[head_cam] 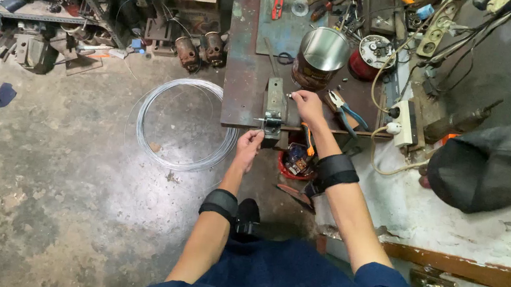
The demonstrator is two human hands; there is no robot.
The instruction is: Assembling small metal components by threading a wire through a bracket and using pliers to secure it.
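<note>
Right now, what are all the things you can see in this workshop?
small bench vise: 1, grey, front edge of the workbench
tin can: 1, silver, open, on the bench
pliers: 1, blue handles, beside the right hand
wire coil: 1, silvery, on the floor
power strip: 1, white, right end of the bench
dark cloth: 1, black, on the ledge at right
left hand: 1, at the vise handle
right hand: 1, pinching something small by the vise
</note>
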